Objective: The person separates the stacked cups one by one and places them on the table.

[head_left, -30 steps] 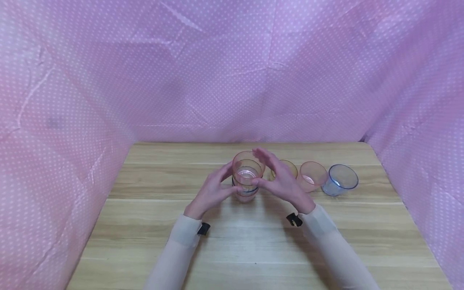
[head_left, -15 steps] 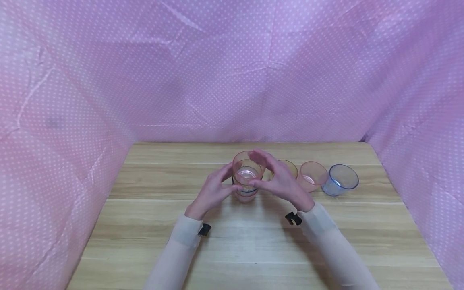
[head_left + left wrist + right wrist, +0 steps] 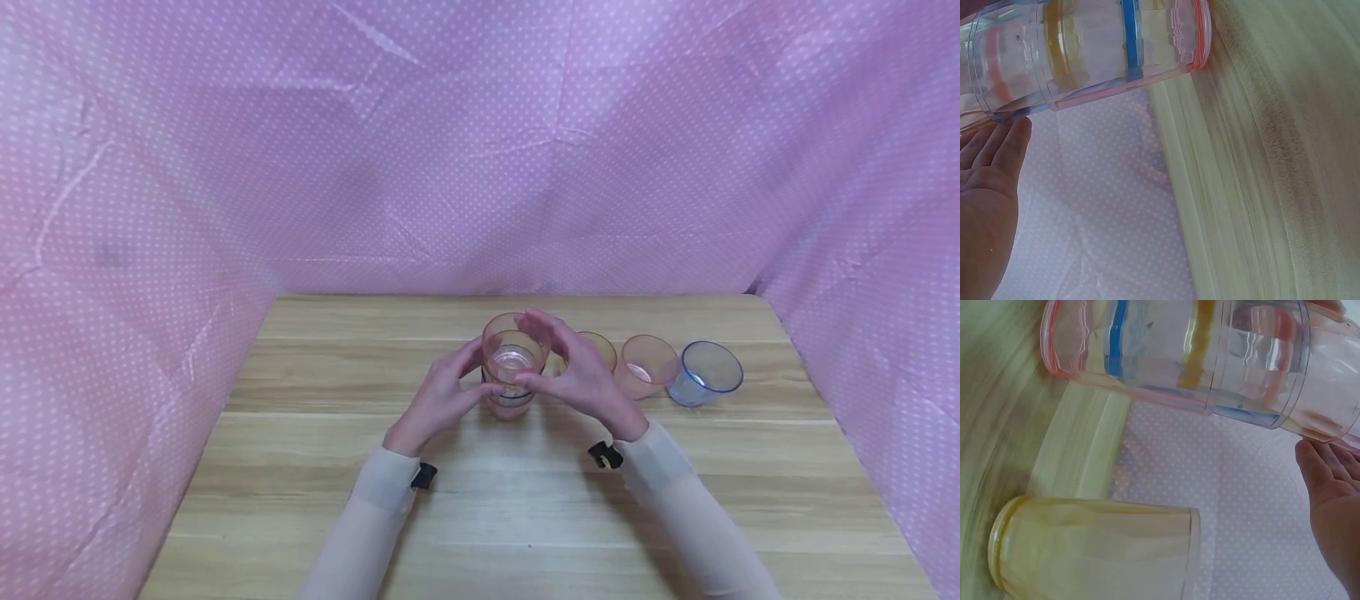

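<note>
A tall stack of clear nested tumblers (image 3: 510,403), tinted pink, yellow and blue, stands upright on the table, pink-rimmed at the top. My left hand (image 3: 442,393) holds the stack from its left side, thumb in front and fingers behind. From the right, my right hand (image 3: 588,382) grips around the pink top tumbler (image 3: 497,350), its thumb across the near side. In both wrist views the stack (image 3: 1091,53) shows coloured bands where the tumblers overlap. The fingertips of the left hand (image 3: 988,187) and right hand (image 3: 1338,500) meet its upper part.
To the right of the stack stand a yellow tumbler (image 3: 602,350), partly behind my right hand, a pink tumbler (image 3: 648,362) and a blue tumbler (image 3: 705,375). They sit on a wooden table (image 3: 510,517). Pink dotted cloth (image 3: 480,167) hangs around the table's back and sides.
My right hand has closed in slightly on the top tumbler, its thumb sliding left across the near side. The left hand and the stack stay almost where they were.
</note>
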A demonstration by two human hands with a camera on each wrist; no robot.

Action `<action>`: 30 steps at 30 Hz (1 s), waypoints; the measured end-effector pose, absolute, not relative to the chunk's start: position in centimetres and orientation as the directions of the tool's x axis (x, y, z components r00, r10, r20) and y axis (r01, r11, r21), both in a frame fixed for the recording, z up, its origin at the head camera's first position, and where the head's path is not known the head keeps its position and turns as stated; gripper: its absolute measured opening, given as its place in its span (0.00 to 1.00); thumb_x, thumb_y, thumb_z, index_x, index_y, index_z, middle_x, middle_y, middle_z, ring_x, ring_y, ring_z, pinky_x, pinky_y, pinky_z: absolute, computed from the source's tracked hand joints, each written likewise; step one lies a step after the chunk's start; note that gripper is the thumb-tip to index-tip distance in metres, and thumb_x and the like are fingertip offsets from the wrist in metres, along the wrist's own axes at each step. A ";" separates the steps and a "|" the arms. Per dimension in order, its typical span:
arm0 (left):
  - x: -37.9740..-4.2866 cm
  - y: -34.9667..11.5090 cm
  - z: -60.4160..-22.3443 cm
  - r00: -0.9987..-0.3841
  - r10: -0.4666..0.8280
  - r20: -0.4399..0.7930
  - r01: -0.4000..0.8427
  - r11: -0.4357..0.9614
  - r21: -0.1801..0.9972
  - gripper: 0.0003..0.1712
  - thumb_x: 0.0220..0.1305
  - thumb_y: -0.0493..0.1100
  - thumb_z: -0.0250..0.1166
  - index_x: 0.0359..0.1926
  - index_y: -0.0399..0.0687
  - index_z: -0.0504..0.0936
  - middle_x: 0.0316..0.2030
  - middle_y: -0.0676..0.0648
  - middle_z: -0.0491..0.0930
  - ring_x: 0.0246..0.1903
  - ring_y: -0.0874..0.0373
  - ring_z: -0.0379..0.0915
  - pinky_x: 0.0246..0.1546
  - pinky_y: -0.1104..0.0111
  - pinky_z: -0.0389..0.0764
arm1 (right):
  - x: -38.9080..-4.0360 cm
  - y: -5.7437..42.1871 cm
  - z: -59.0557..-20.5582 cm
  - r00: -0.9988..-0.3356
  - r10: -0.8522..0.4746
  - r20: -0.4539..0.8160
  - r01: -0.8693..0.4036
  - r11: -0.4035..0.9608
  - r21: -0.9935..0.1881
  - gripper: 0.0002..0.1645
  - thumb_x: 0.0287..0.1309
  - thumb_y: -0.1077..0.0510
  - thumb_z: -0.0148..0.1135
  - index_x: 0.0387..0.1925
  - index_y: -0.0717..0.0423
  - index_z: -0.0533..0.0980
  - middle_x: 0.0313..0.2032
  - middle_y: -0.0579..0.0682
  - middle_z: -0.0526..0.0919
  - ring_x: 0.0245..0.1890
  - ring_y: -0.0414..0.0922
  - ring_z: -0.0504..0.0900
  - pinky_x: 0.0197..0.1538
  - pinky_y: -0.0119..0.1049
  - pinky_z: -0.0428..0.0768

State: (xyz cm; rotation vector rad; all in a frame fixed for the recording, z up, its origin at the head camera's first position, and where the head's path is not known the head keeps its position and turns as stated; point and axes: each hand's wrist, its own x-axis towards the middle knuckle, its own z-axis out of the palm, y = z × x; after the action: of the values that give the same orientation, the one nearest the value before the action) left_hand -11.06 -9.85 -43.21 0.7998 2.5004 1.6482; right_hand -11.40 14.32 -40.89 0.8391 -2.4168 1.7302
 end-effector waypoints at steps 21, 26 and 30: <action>-10.8 -9.9 -43.1 -0.866 0.437 0.244 0.402 0.316 0.860 0.44 0.63 0.38 0.75 0.76 0.40 0.65 0.68 0.37 0.75 0.66 0.45 0.74 0.69 0.61 0.75 | -11.1 14.4 -40.4 -0.834 -0.383 0.398 -0.493 0.191 -0.849 0.53 0.49 0.68 0.81 0.74 0.64 0.63 0.70 0.57 0.74 0.71 0.53 0.72 0.75 0.40 0.69; -10.9 -9.9 -43.3 -0.862 0.438 0.254 0.404 0.294 0.866 0.44 0.63 0.36 0.75 0.76 0.38 0.65 0.68 0.37 0.74 0.66 0.44 0.73 0.69 0.62 0.74 | -11.1 14.4 -39.9 -0.812 -0.372 0.450 -0.537 0.176 -0.825 0.54 0.47 0.71 0.80 0.74 0.65 0.63 0.68 0.61 0.75 0.70 0.56 0.73 0.74 0.40 0.70; -11.0 -9.9 -43.4 -0.859 0.443 0.258 0.404 0.277 0.872 0.43 0.64 0.36 0.74 0.76 0.37 0.64 0.69 0.36 0.73 0.67 0.44 0.73 0.70 0.62 0.73 | -10.9 14.6 -39.6 -0.806 -0.360 0.469 -0.553 0.176 -0.814 0.55 0.45 0.73 0.80 0.74 0.64 0.63 0.68 0.61 0.75 0.69 0.55 0.73 0.74 0.38 0.70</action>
State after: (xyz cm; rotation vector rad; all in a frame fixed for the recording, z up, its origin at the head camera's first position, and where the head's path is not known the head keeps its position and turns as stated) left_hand -11.01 -9.86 -43.43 0.8238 2.4808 1.6767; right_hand -10.95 14.55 -39.57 0.8937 -2.2729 1.6931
